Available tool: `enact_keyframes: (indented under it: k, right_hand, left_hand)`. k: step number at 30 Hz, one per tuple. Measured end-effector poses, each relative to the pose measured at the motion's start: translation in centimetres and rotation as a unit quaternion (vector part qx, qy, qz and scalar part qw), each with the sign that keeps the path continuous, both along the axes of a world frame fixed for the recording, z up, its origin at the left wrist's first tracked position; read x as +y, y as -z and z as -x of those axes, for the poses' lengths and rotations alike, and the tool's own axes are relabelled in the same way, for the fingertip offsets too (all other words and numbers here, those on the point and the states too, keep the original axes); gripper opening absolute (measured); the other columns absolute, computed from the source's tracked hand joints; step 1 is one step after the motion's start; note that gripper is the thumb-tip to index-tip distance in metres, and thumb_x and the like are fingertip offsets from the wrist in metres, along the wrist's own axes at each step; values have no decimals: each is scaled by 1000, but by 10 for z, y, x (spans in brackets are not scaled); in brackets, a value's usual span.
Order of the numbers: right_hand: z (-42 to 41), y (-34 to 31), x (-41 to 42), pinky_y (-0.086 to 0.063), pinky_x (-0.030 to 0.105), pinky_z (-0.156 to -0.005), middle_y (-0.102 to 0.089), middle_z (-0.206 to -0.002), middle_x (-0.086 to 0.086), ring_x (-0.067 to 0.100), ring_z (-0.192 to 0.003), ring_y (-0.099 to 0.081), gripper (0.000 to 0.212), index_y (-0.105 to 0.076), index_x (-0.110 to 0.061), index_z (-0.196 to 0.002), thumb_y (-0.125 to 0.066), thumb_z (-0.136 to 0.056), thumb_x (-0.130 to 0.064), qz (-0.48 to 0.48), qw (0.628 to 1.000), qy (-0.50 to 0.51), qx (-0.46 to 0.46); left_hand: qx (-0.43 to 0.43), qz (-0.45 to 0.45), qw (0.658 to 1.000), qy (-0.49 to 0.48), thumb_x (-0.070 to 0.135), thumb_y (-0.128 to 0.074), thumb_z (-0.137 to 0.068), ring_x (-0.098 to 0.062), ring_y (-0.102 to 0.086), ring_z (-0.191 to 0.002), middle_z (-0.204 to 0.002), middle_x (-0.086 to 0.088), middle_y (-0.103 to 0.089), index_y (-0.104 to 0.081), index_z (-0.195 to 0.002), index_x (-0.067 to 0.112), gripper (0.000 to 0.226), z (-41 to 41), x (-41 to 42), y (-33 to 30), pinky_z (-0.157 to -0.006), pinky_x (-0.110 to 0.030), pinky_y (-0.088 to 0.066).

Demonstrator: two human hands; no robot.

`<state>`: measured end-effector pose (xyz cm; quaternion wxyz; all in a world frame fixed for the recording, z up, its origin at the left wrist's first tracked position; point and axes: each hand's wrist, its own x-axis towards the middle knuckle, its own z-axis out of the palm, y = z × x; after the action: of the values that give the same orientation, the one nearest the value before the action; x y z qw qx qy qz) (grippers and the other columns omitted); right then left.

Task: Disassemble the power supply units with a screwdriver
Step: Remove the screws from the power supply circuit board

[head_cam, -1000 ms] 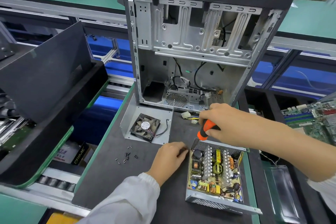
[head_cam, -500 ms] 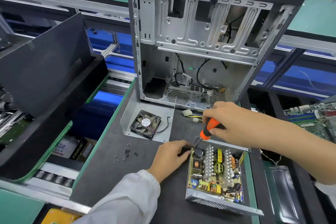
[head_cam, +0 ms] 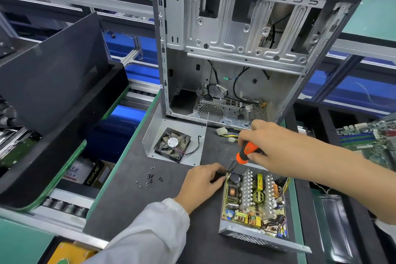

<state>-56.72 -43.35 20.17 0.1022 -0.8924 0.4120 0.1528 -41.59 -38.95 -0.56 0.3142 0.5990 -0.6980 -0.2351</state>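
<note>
Lower right: my right hand [head_cam: 270,146] grips screwdriver [head_cam: 246,153], tip down at PSU [head_cam: 254,206] corner; my left hand [head_cam: 201,182] pinches its edge, steadying.

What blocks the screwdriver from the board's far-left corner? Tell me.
Nothing visible does. The right hand holds the screwdriver above the open power supply unit, whose cover is already off. The left hand grips the casing's left side, beside that corner, not across it.
</note>
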Motion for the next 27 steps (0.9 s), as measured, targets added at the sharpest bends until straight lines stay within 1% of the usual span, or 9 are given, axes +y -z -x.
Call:
enact_keyframes:
  k: [3,7,14,18,20,22,24,25,27]
  right_hand:
    - [-1,1,2,-42,28,-70,-33,-94,-9,14,-82,-50,16,-48,-30,-111,-48,-96,-24,-2,1000,-4,4]
    - [1,-2,0,-35,27,-66,-30,-88,-14,12,-81,-47,13,-46,-34,-106,-48,-96,-27,-4,1000,-1,0]
    - [1,2,-3,-31,23,-60,-29,-88,-15,9,-78,-45,12,-43,-36,-101,-49,-96,-27,-3,1000,-5,1]
    - [2,3,-4,-32,23,-60,-29,-87,-16,9,-80,-46,10,-43,-35,-101,-49,-96,-28,-8,1000,-12,4]
    - [0,2,-3,-38,26,-66,-31,-88,-16,12,-81,-48,8,-47,-32,-103,-48,-96,-35,-9,1000,-23,1]
    - [-6,1,-3,-44,31,-71,-38,-85,-13,14,-79,-51,23,-48,-29,-97,-40,-96,-50,-5,999,-27,-21]
    - [-13,3,-4,-48,35,-68,-45,-77,-5,19,-74,-53,35,-42,-23,-88,-28,-97,-54,27,999,-23,-12]
    - [-15,4,-6,-46,34,-60,-43,-72,-2,20,-71,-52,38,-37,-20,-87,-24,-98,-54,69,997,-24,23]
    - [-20,7,-9,-31,29,-44,-34,-64,-1,24,-66,-49,43,-32,-16,-85,-21,-99,-55,177,978,-26,104]
  left_hand:
    - [-2,0,1000,-1,35,-64,-89,-5,-42,-63,-54,18,-39,-68,-102,28,15,0,0,1,-60,-19,-34]
    - [-8,-2,1000,1,35,-63,-90,-7,-42,-62,-55,13,-38,-67,-103,28,15,0,0,2,-60,-22,-35]
    - [1,3,1000,5,35,-63,-90,-7,-42,-59,-53,12,-38,-66,-103,29,14,-1,0,2,-58,-23,-34]
    - [3,10,1000,10,34,-63,-90,-7,-41,-60,-52,12,-36,-67,-103,29,15,-1,1,3,-58,-22,-34]
    - [6,8,1000,14,34,-63,-90,-4,-44,-58,-52,11,-35,-67,-103,29,15,-1,1,2,-58,-23,-34]
    - [27,9,999,14,31,-65,-88,-1,-44,-55,-51,10,-33,-67,-102,27,14,-2,1,2,-58,-23,-34]
    - [64,10,998,14,26,-67,-87,-3,-41,-53,-50,9,-32,-67,-101,25,15,-3,1,1,-57,-22,-33]
    - [86,8,996,14,23,-66,-87,-5,-39,-52,-51,9,-33,-67,-102,24,15,-3,1,0,-57,-21,-32]
    - [139,4,990,10,18,-60,-86,-8,-35,-52,-53,9,-33,-67,-102,24,18,-4,-1,-5,-57,-21,-32]
